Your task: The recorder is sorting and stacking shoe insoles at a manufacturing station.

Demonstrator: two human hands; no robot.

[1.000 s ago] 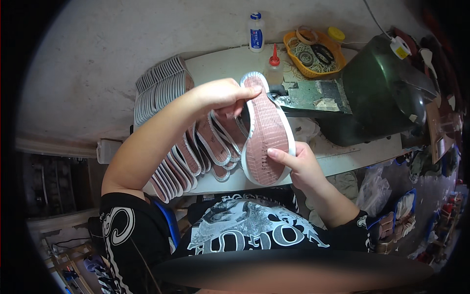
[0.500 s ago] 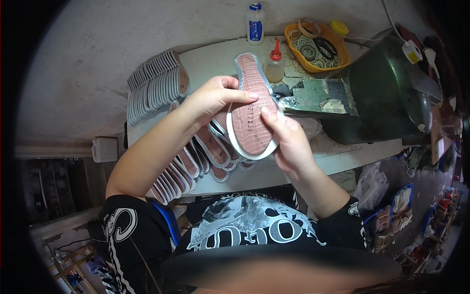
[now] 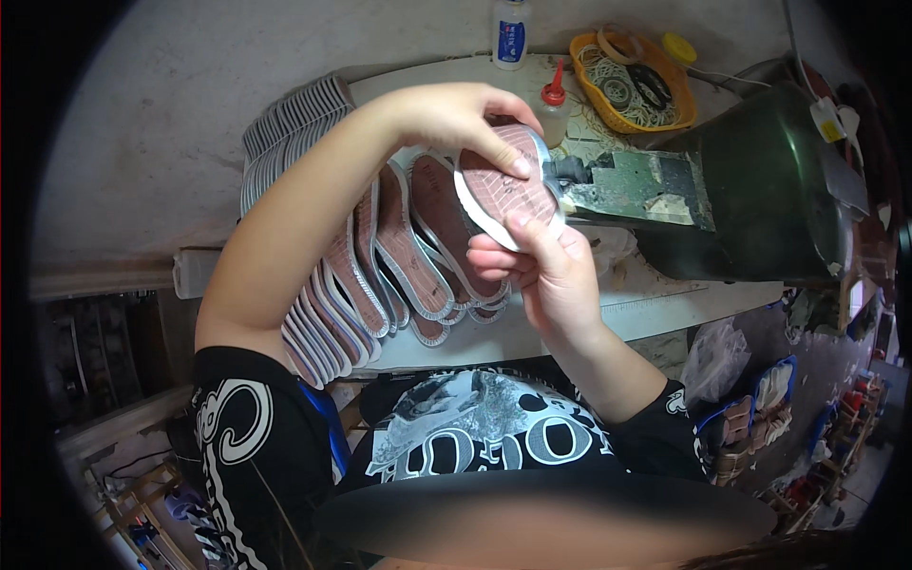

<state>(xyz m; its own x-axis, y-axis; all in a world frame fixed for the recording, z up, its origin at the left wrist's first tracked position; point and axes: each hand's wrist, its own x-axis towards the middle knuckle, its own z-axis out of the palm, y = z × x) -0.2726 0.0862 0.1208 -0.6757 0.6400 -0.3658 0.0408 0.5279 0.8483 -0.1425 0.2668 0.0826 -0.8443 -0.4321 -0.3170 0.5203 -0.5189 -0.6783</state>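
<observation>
1. Shoe sole, pink with white rim, sits above the surface, beside our green machine.
2. Our left hand and right hand have fingers clamped on it.

Both hands hold a pinkish-brown shoe sole with a white rim above the tabletop. The left hand grips its upper end, fingers pressed on the ribbed face; the right hand supports it from below. Beneath them, a fanned row of similar soles lies along the tabletop's left edge. Near the far edge stand a small clear bottle with a red nozzle, a white bottle and an orange basket of rubber bands. A dark green machine occupies the right side.
</observation>
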